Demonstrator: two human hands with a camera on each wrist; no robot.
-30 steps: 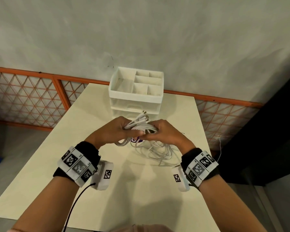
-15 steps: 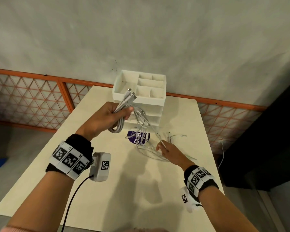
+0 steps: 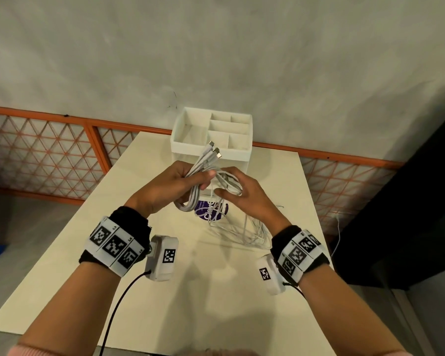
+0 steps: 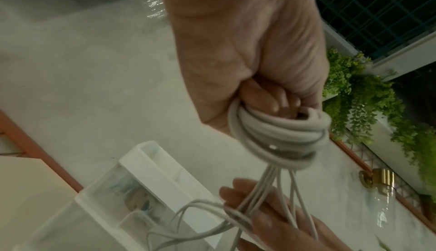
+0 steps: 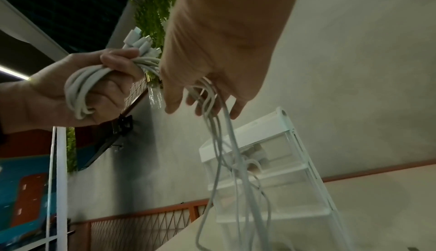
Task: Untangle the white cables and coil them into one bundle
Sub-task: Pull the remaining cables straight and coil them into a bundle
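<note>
My left hand (image 3: pixel 170 186) grips a coil of white cables (image 3: pixel 190 201) above the cream table (image 3: pixel 216 291), fist closed round the loops (image 4: pixel 278 135). Metal-tipped plugs (image 3: pixel 214 151) stick up out of the fist. My right hand (image 3: pixel 247 199) is right beside it, fingers loosely curled round several thin loose strands (image 5: pixel 224 152). These strands run from the coil through the right fingers (image 4: pixel 259 210). They hang down to a slack heap on the table (image 3: pixel 254 236). In the right wrist view the left hand (image 5: pixel 101 94) holds the coil (image 5: pixel 78 87).
A white compartment organizer with clear drawers (image 3: pixel 188 147) stands at the table's far edge, just behind the hands. A purple round disc (image 3: pixel 203 210) lies under the coil. An orange lattice fence (image 3: pixel 49 155) runs behind the table. The table's right edge (image 3: pixel 319 227) is near the slack heap.
Half a second ago my right hand was low over the table, stretching the strands away from the coil. It has come back up beside the left hand with the strands.
</note>
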